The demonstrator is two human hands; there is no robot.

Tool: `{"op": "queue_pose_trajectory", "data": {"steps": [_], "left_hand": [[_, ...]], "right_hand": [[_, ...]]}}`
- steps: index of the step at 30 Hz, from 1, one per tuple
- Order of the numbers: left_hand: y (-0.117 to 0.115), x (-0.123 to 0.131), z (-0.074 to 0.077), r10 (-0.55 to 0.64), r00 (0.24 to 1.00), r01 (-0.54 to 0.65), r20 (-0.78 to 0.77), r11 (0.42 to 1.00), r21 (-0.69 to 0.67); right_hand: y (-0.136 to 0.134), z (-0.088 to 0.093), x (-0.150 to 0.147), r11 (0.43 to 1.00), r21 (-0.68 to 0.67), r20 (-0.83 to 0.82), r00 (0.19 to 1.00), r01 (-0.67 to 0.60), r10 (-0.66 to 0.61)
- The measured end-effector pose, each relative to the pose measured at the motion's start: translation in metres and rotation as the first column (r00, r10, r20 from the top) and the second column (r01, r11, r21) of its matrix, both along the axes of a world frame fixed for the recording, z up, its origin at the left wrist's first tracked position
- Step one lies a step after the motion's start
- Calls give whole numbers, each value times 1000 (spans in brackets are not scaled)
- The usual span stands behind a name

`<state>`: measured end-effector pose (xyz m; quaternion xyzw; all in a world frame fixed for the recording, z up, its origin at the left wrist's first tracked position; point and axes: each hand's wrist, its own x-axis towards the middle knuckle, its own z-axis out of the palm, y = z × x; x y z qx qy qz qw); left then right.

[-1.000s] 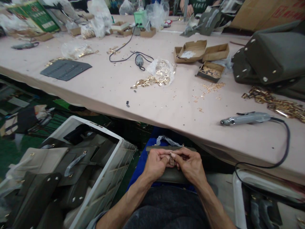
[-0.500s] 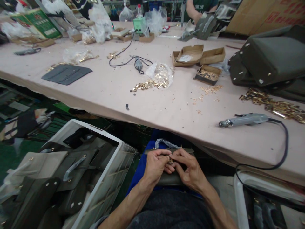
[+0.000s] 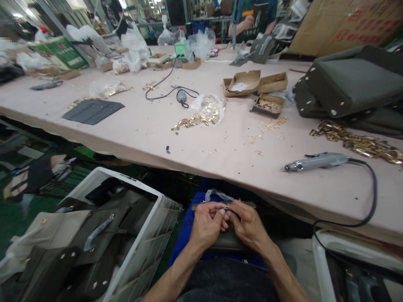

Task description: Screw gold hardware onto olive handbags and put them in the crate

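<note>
On my lap lies a dark olive bag (image 3: 228,242), its handle (image 3: 218,193) wrapped in clear plastic toward the table. My left hand (image 3: 205,224) and my right hand (image 3: 248,223) meet over its upper edge. Between their fingertips shows a small gold metal fitting (image 3: 224,207), pinched from both sides. Fingers cover most of the fitting, so its exact kind and whether it is attached to the bag cannot be made out. Beyond my right hand, a grey electric screwdriver (image 3: 317,162) rests on the table.
A white crate (image 3: 157,205) of olive bags stands left; another crate (image 3: 317,264) stands right. Across the table (image 3: 141,147) lie gold fittings (image 3: 198,119), small cardboard boxes (image 3: 267,105) and stacked bags (image 3: 352,84). A screwdriver cord hangs over the edge. A person (image 3: 252,25) is opposite.
The view has tilted up a little. My fingers have shifted around the gold fitting, which now shows higher between the fingertips. The person opposite has raised a hand.
</note>
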<state>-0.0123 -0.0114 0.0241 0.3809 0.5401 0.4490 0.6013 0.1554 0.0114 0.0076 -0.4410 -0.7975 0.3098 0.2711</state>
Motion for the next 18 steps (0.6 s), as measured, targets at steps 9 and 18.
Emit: {"op": "queue_pose_trajectory", "data": {"steps": [9, 18], "left_hand": [[8, 3, 19, -16, 870, 113, -493, 979, 168], [12, 7, 22, -25, 812, 146, -583, 976, 163]], "right_hand": [[-2, 5, -1, 998, -46, 27, 999, 39, -38], [-7, 12, -11, 972, -113, -35, 977, 207, -212]]}}
